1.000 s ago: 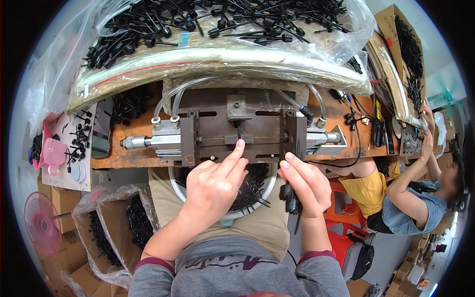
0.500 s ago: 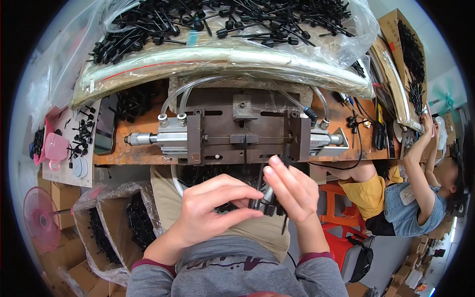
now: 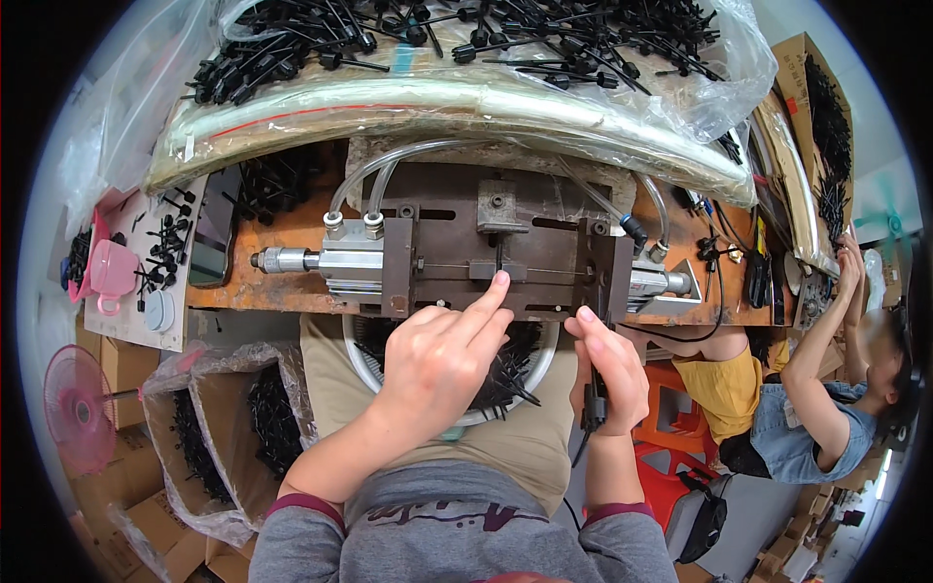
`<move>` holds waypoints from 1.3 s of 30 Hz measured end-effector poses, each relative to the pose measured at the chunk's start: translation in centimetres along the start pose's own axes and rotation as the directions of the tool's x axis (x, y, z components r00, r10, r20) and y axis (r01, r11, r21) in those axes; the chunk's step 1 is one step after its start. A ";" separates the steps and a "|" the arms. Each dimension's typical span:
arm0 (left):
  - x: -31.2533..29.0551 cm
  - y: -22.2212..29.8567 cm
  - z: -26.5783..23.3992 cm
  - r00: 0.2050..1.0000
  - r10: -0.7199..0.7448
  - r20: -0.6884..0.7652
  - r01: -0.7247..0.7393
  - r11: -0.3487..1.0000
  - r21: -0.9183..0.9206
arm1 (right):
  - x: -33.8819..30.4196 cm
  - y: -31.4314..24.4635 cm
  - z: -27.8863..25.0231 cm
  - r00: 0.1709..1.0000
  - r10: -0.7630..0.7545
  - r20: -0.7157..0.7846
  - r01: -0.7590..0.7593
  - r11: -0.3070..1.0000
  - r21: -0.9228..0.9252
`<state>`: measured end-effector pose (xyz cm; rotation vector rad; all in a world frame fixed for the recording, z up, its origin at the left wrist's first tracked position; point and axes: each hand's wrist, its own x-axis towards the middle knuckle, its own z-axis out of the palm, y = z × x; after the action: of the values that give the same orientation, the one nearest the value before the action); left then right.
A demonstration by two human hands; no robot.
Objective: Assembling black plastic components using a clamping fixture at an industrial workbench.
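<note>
A dark metal clamping fixture (image 3: 452, 214) with two pneumatic cylinders stands on the bench before me. My left hand (image 3: 439, 361) reaches up to its middle, index finger stretched out with the tip at the small dark block (image 3: 482, 270). A thin black stem stands up just behind that fingertip. No object shows in this hand, though its thumb is hidden. My right hand (image 3: 619, 374) is closed around a black plastic part with a thin stem (image 3: 595, 406), held upright below the fixture's right end. Between my hands, a round white-rimmed tub (image 3: 362, 361) in my lap holds many black parts.
Black stemmed parts (image 3: 573, 44) heap on a plastic-wrapped board behind the fixture. Clear air hoses (image 3: 428, 148) arch over it. At left are a pink cup (image 3: 115, 267) and lined cartons (image 3: 224, 428) of parts. A co-worker (image 3: 807, 418) sits at right, near a red stool (image 3: 661, 466).
My hands, together over my lap, have separated. The left has moved up to the fixture's middle block; the right has shifted right with the black part. The view has shifted slightly.
</note>
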<state>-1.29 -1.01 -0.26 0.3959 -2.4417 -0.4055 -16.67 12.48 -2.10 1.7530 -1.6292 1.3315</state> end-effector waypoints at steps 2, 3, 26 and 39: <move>0.0 -0.1 0.0 1.000 -0.003 0.004 0.003 1.000 -0.001 | -0.3 0.4 0.3 0.999 -0.019 -0.040 0.022 0.998 0.060; 0.0 0.0 0.0 1.000 -0.012 0.010 0.012 1.000 0.001 | -0.3 0.5 0.4 0.998 -0.028 -0.060 0.033 0.996 0.088; -0.7 0.1 -0.9 0.999 0.038 -0.033 -0.040 0.996 -0.078 | 1.7 -1.1 0.0 0.998 0.066 0.010 -0.065 0.991 -0.116; -0.2 0.0 -0.1 0.999 -0.015 0.030 0.015 1.000 0.019 | 0.2 -0.2 0.6 0.999 0.031 -0.017 -0.029 0.995 0.092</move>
<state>-1.09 -0.98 -0.35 0.4193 -2.4748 -0.3983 -16.24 11.92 -2.17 1.7698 -1.6142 1.4530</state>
